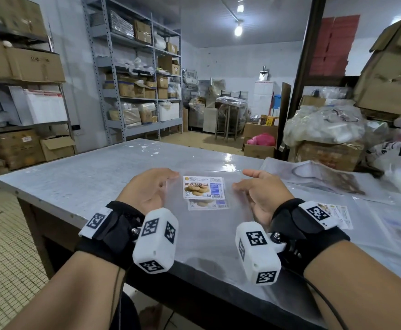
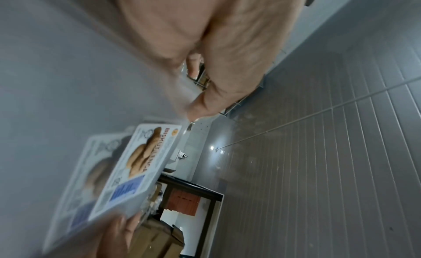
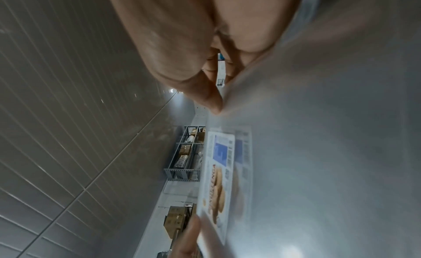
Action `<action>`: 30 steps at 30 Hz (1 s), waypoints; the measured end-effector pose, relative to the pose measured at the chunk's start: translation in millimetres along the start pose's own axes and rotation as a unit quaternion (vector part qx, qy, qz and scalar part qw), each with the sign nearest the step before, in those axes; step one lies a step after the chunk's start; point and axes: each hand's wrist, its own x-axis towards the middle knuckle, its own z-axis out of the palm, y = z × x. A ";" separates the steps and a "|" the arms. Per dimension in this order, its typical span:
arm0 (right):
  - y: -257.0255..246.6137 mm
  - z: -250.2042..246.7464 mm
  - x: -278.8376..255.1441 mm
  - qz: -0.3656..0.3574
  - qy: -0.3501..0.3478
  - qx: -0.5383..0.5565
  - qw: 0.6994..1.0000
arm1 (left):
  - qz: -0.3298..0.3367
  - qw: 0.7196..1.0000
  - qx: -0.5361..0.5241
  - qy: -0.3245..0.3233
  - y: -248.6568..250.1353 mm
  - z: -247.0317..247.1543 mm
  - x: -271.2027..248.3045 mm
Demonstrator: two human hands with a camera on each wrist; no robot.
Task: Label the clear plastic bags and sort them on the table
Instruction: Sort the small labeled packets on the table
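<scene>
A clear bag [image 1: 204,194] with a "BISKUT LENGA" label sits mid-tabltop between the left hand [image 1: 147,189] and right hand [image 1: 261,194], fingers loosely spread, while bare tabletop [image 1: 75,182] runs leftward.

Black wrist straps [image 1: 113,232], white tagged cameras [image 1: 155,241]

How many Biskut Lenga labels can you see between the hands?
2: the top label on the clear bag between the hands, and a second label peeking out beneath its near edge. More may be hidden underneath.
</scene>
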 end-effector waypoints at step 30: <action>-7.5 5.4 -10.4 -0.030 -0.042 0.036 0.998 | 0.108 0.958 -0.218 -0.155 0.0 10.8 -15.6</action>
